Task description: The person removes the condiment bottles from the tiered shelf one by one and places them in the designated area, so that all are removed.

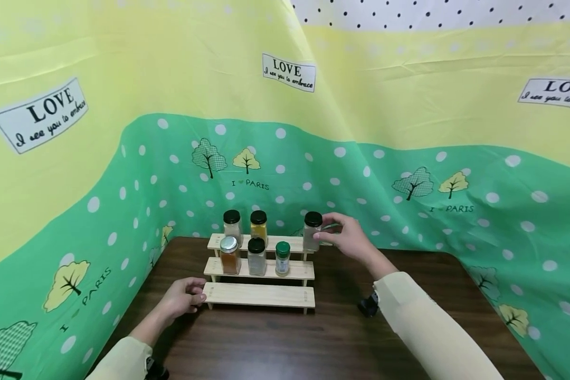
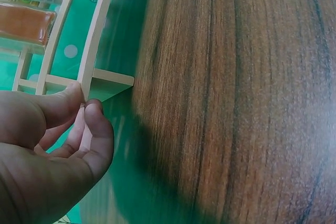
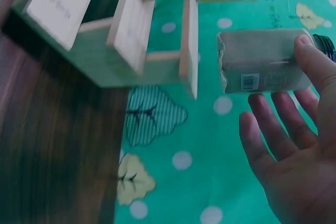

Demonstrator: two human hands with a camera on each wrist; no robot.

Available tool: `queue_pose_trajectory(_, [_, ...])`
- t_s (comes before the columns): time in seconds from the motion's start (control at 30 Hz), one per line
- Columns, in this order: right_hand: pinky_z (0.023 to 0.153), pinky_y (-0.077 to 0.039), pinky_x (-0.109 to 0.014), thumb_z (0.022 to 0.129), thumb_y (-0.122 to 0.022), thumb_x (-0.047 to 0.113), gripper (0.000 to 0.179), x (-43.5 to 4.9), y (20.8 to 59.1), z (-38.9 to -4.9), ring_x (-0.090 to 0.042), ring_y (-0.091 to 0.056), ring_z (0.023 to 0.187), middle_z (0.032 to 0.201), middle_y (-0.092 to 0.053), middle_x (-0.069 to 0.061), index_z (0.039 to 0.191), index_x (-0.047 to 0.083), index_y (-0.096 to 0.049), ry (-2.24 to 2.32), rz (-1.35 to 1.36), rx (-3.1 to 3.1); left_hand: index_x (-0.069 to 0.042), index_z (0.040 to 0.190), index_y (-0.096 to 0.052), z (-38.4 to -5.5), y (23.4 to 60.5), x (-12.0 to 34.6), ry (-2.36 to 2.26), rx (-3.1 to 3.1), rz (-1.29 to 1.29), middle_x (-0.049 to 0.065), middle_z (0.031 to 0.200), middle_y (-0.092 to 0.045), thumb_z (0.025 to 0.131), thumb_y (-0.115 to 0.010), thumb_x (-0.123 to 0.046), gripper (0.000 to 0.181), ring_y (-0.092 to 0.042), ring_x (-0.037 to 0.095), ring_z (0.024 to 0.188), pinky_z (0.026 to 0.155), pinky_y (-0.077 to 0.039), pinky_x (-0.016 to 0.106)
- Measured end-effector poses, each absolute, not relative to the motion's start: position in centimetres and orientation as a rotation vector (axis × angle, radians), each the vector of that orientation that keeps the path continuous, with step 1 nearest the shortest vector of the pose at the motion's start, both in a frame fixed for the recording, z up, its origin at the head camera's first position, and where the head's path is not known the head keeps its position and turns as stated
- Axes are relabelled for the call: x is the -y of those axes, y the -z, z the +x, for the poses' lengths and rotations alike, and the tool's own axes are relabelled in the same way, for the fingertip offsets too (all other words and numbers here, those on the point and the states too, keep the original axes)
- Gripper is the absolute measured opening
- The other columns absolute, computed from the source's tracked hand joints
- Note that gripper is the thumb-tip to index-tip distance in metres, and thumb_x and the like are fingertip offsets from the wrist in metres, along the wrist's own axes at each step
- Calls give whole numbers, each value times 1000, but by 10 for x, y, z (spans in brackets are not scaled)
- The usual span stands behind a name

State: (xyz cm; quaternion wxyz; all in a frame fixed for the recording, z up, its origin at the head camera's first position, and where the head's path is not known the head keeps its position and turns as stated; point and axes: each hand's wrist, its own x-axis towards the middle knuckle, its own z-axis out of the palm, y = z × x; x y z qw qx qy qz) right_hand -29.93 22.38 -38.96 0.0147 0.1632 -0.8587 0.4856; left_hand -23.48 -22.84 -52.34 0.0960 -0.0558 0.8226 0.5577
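Note:
A stepped wooden spice rack (image 1: 261,294) with three tiers stands on the table. My left hand (image 1: 181,298) pinches the left end of its lowest tier between thumb and fingers. At the right end of the top tier, my right hand (image 1: 350,238) holds a square spice jar (image 1: 312,238) with a black lid and greyish contents. In the right wrist view a gap shows between this jar's base (image 3: 226,64) and the top plank (image 3: 190,45). Thumb and fingers are on opposite sides of the jar near its lid.
On the top tier stand a pale jar (image 1: 233,228) and a yellow jar (image 1: 258,227). The middle tier bears an orange-brown jar (image 1: 230,259), a black-lidded jar (image 1: 256,261) and a green-lidded bottle (image 1: 282,259). A patterned cloth (image 1: 342,174) hangs behind the brown table (image 1: 285,343).

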Motion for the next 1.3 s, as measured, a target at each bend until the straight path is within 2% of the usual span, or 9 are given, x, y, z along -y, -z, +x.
queue_pose_trajectory(0.3, [89, -59, -41, 91, -80, 33, 61, -256, 409, -290, -38, -64, 116, 129, -61, -18, 139, 4, -57, -1456, 441, 2708, 8, 135, -58, -235, 524, 233, -1636, -2445, -171, 17, 104, -62, 93, -69, 5, 44, -63, 21, 76, 64, -57, 38])
queue_pose_trajectory(0.47, [89, -59, -41, 90, -81, 36, 64, -269, 430, -285, -36, -65, 116, 130, -61, -18, 139, 3, -56, -1463, 384, 2731, 8, 136, -57, -234, 525, 234, -1655, -2435, -164, 17, 103, -62, 93, -69, 5, 45, -63, 22, 75, 64, -57, 38])
queue_pose_trajectory(0.67, [90, -59, -41, 90, -81, 33, 65, -279, 456, -279, -33, -67, 115, 131, -64, -20, 140, 0, -56, -1448, 340, 2756, 9, 136, -57, -232, 525, 232, -1668, -2433, -159, 17, 101, -62, 92, -69, 7, 46, -63, 22, 74, 62, -57, 38])
queue_pose_trajectory(0.97, [88, -60, -37, 89, -82, 26, 53, -288, 488, -277, -32, -69, 112, 123, -69, -18, 132, 1, -63, -1502, 321, 2760, 7, 136, -58, -233, 528, 230, -1665, -2430, -169, 15, 100, -62, 92, -69, 7, 45, -62, 22, 74, 61, -57, 37])
queue_pose_trajectory(1.3, [86, -61, -33, 89, -81, 18, 50, -293, 504, -278, -37, -69, 115, 125, -67, -22, 131, -2, -62, -1550, 350, 2744, 6, 136, -58, -235, 527, 230, -1675, -2413, -188, 15, 100, -62, 93, -68, 8, 45, -62, 22, 74, 61, -57, 36])
